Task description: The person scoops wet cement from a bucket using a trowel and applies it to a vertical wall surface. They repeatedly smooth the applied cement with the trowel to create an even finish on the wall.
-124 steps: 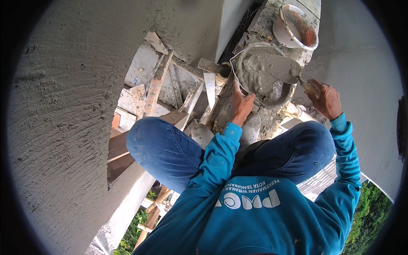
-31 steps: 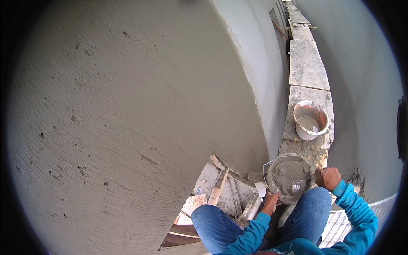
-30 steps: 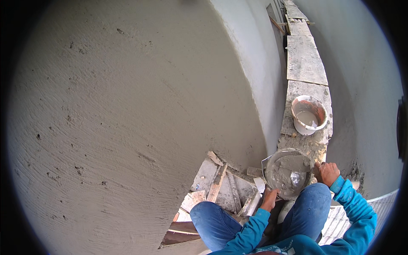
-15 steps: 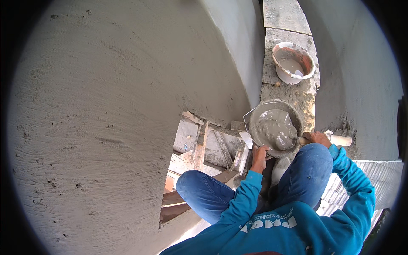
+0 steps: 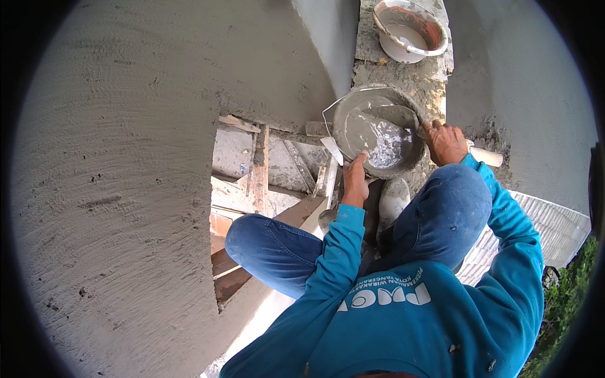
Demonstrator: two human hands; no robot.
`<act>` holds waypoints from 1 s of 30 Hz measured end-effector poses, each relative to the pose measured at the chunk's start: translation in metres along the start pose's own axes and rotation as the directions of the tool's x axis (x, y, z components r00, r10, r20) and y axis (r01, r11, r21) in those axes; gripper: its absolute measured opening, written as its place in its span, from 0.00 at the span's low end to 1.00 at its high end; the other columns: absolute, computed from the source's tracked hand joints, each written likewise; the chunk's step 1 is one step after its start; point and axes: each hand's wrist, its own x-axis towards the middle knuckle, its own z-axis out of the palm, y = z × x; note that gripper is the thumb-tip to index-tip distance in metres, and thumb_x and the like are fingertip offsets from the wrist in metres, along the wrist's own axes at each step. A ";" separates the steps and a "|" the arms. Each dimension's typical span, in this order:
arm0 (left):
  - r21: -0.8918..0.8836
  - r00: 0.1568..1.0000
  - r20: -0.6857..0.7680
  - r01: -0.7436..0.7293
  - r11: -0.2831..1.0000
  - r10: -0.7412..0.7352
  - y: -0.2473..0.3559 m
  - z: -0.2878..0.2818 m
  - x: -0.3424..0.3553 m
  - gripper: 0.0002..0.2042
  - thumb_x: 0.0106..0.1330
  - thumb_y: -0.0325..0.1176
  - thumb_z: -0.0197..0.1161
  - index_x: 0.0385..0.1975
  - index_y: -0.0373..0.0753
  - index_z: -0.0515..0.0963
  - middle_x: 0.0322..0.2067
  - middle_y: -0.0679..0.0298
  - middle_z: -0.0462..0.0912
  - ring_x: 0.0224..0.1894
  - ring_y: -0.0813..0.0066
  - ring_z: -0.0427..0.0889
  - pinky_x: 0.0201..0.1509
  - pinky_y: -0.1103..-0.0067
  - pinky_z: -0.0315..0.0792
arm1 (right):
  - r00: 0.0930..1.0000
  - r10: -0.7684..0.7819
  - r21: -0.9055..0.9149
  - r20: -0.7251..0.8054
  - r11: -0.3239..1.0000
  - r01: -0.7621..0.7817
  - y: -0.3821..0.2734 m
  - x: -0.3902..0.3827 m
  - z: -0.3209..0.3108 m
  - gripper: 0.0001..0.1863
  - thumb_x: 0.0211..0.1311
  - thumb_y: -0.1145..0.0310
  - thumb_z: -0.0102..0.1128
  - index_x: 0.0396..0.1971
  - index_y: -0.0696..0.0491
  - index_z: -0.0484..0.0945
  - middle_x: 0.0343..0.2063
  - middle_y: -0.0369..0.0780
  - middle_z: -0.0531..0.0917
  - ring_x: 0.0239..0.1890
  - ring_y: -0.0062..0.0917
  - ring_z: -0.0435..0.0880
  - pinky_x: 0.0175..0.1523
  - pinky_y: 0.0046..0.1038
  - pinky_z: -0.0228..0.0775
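Note:
My left hand grips the near left rim of a bucket with its thumb over the edge. Wet grey mortar lies inside, shiny on the near side. At the bucket's right rim, my right hand is closed around the handle of what looks like a trowel. Its mortar-coated blade reaches into the bucket, and the fingers mostly hide the handle. The wire bail hangs over the left side. Beside my left hand is a pale flat piece; whether I touch it, I cannot tell.
A white bucket with reddish stains and grey liquid stands farther along the mortar-smeared plank. Grey plastered walls rise on both sides. Left of my knees, an opening shows wooden boards below. Corrugated sheeting lies at right.
My view has shifted, so the buckets appear higher and farther left. The trowel has moved within the bucket, and the lumpy mortar is now smoother and spread. My left hand still holds the rim.

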 end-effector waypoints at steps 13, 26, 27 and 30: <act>-0.035 0.988 -0.151 0.038 0.999 -0.043 -0.010 -0.010 0.017 0.15 0.58 0.27 0.58 0.46 0.33 0.75 0.49 0.52 0.76 0.50 0.52 0.78 0.52 0.50 0.73 | 0.986 -0.125 0.480 0.106 0.875 0.059 0.030 0.000 -0.036 0.23 0.58 0.61 0.64 0.53 0.52 0.75 0.34 0.50 0.83 0.38 0.46 0.83 0.45 0.43 0.73; -0.050 0.989 -0.113 0.088 0.995 -0.093 -0.004 -0.006 0.018 0.16 0.61 0.28 0.60 0.49 0.34 0.75 0.49 0.54 0.78 0.50 0.56 0.79 0.52 0.56 0.74 | 0.992 -0.020 0.293 -0.127 0.954 0.057 0.039 0.000 -0.015 0.25 0.57 0.61 0.64 0.54 0.52 0.72 0.42 0.45 0.83 0.40 0.43 0.84 0.45 0.42 0.74; -0.068 0.991 -0.096 0.087 0.994 -0.093 -0.004 -0.006 0.017 0.16 0.61 0.28 0.60 0.49 0.34 0.75 0.49 0.54 0.78 0.50 0.56 0.79 0.53 0.57 0.74 | 0.994 -0.002 0.344 -0.111 0.938 0.040 0.037 -0.001 -0.016 0.24 0.57 0.61 0.64 0.53 0.51 0.73 0.41 0.45 0.83 0.39 0.43 0.84 0.45 0.42 0.74; -0.104 0.997 -0.043 0.066 0.992 -0.071 -0.002 -0.012 0.017 0.18 0.61 0.28 0.60 0.51 0.33 0.74 0.50 0.54 0.78 0.51 0.57 0.79 0.54 0.59 0.74 | 0.996 0.019 0.445 -0.089 0.895 0.023 0.035 0.001 -0.020 0.21 0.54 0.62 0.65 0.48 0.50 0.74 0.39 0.44 0.84 0.38 0.44 0.84 0.43 0.43 0.75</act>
